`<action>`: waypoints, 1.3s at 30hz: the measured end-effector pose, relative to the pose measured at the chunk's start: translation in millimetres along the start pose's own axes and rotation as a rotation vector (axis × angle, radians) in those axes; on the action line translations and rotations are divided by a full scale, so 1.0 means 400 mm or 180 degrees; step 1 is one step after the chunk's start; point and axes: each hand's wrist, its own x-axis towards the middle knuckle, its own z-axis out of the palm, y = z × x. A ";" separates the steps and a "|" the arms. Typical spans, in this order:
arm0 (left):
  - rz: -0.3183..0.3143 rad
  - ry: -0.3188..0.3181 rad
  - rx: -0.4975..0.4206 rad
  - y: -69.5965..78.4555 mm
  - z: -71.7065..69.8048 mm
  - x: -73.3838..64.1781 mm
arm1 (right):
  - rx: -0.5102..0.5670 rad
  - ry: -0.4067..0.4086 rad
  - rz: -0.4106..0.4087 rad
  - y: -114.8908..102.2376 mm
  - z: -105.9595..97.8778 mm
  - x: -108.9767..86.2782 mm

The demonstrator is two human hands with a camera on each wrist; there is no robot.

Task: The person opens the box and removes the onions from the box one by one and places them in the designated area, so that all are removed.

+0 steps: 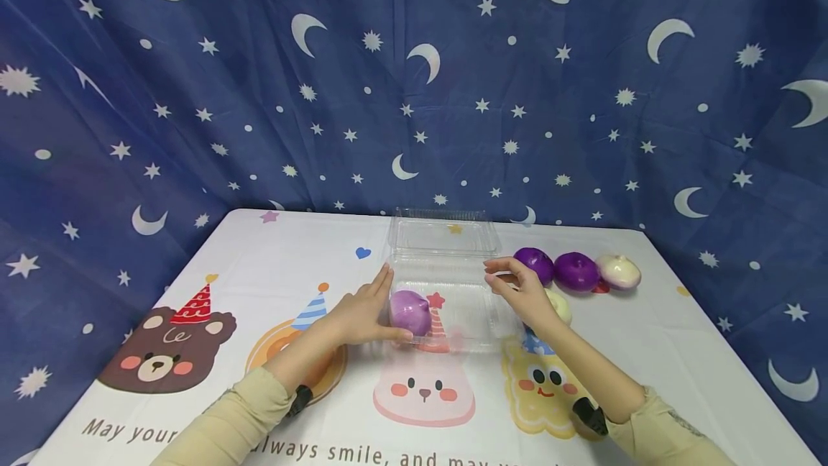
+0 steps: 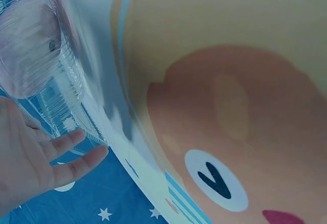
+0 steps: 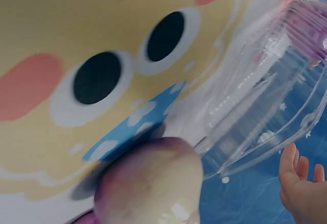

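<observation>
A clear plastic box (image 1: pixel 461 311) lies at the middle of the table with its hinged lid (image 1: pixel 443 234) folded back. One purple onion (image 1: pixel 410 312) sits in its left end. Along the box's left side is my left hand (image 1: pixel 365 311), fingers straight and spread, thumb by the front left corner. Over the right rim hovers my right hand (image 1: pixel 525 293), its fingers loosely bent with nothing between them. A pale, purple-tinged onion (image 3: pixel 150 183) stands just right of the box, partly hidden behind the right hand in the head view.
Two dark purple onions (image 1: pixel 534 265) (image 1: pixel 576 272) and a white one with a purple base (image 1: pixel 619 272) stand in a row at the back right. A printed white tablecloth (image 1: pixel 362 408) covers the table. Behind it hangs a blue star-and-moon curtain (image 1: pixel 362 128).
</observation>
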 end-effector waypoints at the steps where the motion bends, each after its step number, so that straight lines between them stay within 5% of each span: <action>1: 0.0000 0.0003 -0.0002 0.001 0.000 -0.001 | 0.0002 -0.0038 0.0011 0.000 0.004 0.001; 27: 0.0035 0.0121 0.0073 -0.002 0.006 -0.007 | -0.0296 -0.0933 0.0022 -0.014 0.143 0.031; 39: -0.0005 0.0005 -0.0042 -0.003 0.006 -0.003 | -0.0403 -0.1085 0.0163 -0.021 0.184 0.041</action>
